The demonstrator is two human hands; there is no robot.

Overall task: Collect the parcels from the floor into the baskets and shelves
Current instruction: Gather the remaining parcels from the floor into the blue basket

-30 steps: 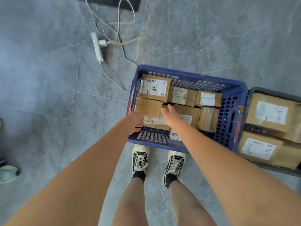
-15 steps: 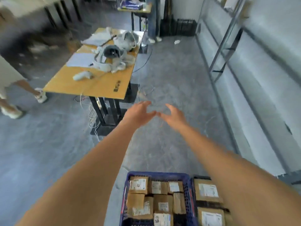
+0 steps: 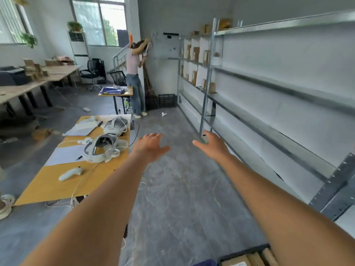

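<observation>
My left hand and my right hand are stretched out in front of me above the grey floor, fingers spread, holding nothing. At the bottom edge a dark basket with cardboard parcels peeks into view, and a sliver of the blue basket lies beside it. Metal shelves run along the right wall; their near bays are bare, and their far bays hold several cardboard parcels.
A yellow table on the left carries headsets, a controller, papers and trailing cables. A person stands at the far wall beside a small table. A black crate sits on the floor by the far shelf end. Desks and chairs line the left.
My view has swung up from the blue basket of parcels to the room. Both hands let go of the parcel in the basket and now hang spread apart in the air.
</observation>
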